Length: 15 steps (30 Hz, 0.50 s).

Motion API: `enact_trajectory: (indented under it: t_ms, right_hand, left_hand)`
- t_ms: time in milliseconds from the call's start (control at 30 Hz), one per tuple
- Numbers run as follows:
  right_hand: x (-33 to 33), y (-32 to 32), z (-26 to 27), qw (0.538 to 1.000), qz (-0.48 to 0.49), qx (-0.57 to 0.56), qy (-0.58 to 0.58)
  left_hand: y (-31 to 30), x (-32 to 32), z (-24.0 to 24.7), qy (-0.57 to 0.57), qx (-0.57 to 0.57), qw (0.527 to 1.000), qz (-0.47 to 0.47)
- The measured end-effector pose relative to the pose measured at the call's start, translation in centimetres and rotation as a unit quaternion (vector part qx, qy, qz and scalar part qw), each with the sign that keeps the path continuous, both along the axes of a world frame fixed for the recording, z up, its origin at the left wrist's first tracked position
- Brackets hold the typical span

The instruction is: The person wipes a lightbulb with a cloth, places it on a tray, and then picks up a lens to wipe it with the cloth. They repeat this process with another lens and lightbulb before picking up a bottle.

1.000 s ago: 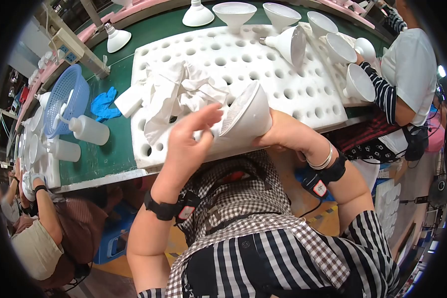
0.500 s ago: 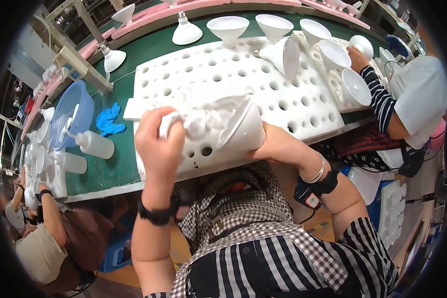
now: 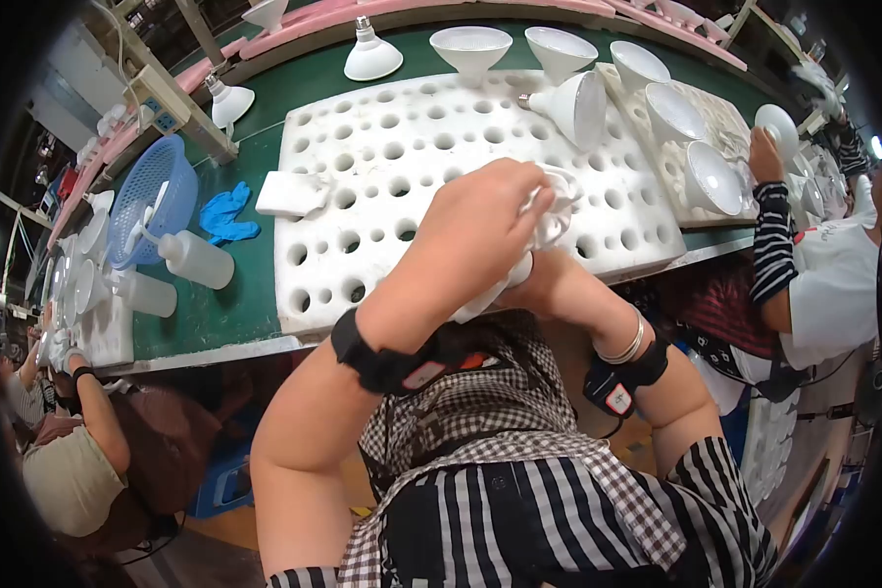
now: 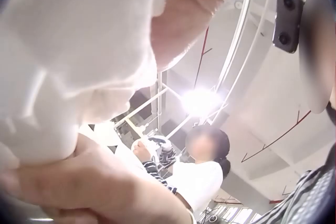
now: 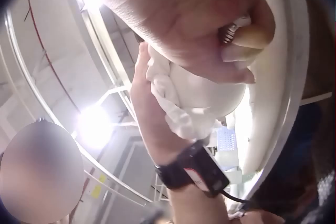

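Note:
In the head view my left hand (image 3: pixel 480 220) pinches a white cloth (image 3: pixel 561 196), its forearm stretched across to the right. My right hand (image 3: pixel 559 284) is close beside it, mostly behind the left. The right wrist view shows my right hand (image 5: pixel 194 24) curled round the neck of a white cone-shaped lamp (image 5: pixel 210 92), its metal screw base (image 5: pixel 229 35) between the fingers. Bunched cloth (image 5: pixel 170 103) lies against the lamp's wide end, under my left hand (image 5: pixel 147 92). Cloth (image 4: pixel 73 35) fills much of the left wrist view.
A white foam board (image 3: pixel 392 152) with holes lies ahead, a lamp (image 3: pixel 573 108) on it and more lamps behind. Leftward are a blue glove (image 3: pixel 228 214), bottle (image 3: pixel 198 260) and blue basket (image 3: pixel 155 201). A person (image 3: pixel 823 274) works at right.
My left hand took hold of the cloth from the foam board and brought it right, over the lamp's wide end. My right hand keeps its grip on the lamp.

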State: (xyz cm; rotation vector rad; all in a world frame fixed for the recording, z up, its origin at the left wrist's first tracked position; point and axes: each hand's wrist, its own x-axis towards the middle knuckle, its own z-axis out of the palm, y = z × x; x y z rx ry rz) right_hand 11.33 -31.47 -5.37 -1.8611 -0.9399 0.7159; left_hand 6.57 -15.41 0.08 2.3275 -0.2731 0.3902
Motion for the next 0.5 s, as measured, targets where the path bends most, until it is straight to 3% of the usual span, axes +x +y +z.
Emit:
enact_trajectory:
  t_ms: [33, 67, 133, 167, 200, 233, 333, 400, 433, 500]
  right_hand:
    - [0.6, -0.2, -0.9, 0.994, -0.003, 0.073, 0.078]
    - [1.0, 0.0, -2.1, 0.994, -0.009, 0.079, 0.078]
    - [2.1, 1.0, -3.4, 0.978, 0.082, 0.074, -0.175]
    - [1.8, 2.2, -2.1, 0.917, 0.113, 0.086, -0.374]
    - [1.6, 1.0, -2.5, 0.994, 0.029, 0.070, -0.077]
    - [1.2, -0.2, -2.8, 0.971, -0.055, 0.048, 0.229]
    - [0.4, -0.8, 0.7, 0.962, -0.108, 0.017, 0.249]
    - [0.0, -1.0, 1.7, 0.966, -0.110, -0.002, 0.235]
    - [-0.3, -1.1, 2.0, 0.968, -0.113, -0.020, 0.221]
    - [-0.7, -0.9, 2.8, 0.975, -0.113, -0.008, 0.190]
  left_hand:
    - [0.2, -0.4, 0.2, -0.007, -0.045, 0.999, -0.008]
    - [0.3, -1.4, -0.6, -0.006, -0.040, 0.999, -0.015]
    - [0.6, -3.7, -3.9, -0.211, -0.058, 0.975, 0.031]
    - [0.8, -4.8, -4.8, -0.209, -0.069, 0.974, 0.044]
    - [1.2, -5.9, -5.7, -0.208, -0.081, 0.973, 0.060]
    - [1.9, -7.0, -6.7, -0.174, -0.090, 0.976, 0.094]
    - [3.7, -9.2, -8.5, -0.108, -0.039, 0.979, 0.167]
    - [4.5, -9.9, -8.4, -0.072, -0.119, 0.935, 0.327]
    - [5.2, -9.3, -8.1, -0.095, -0.220, 0.903, 0.356]
    - [5.3, -8.6, -5.9, -0.182, -0.318, 0.863, 0.349]
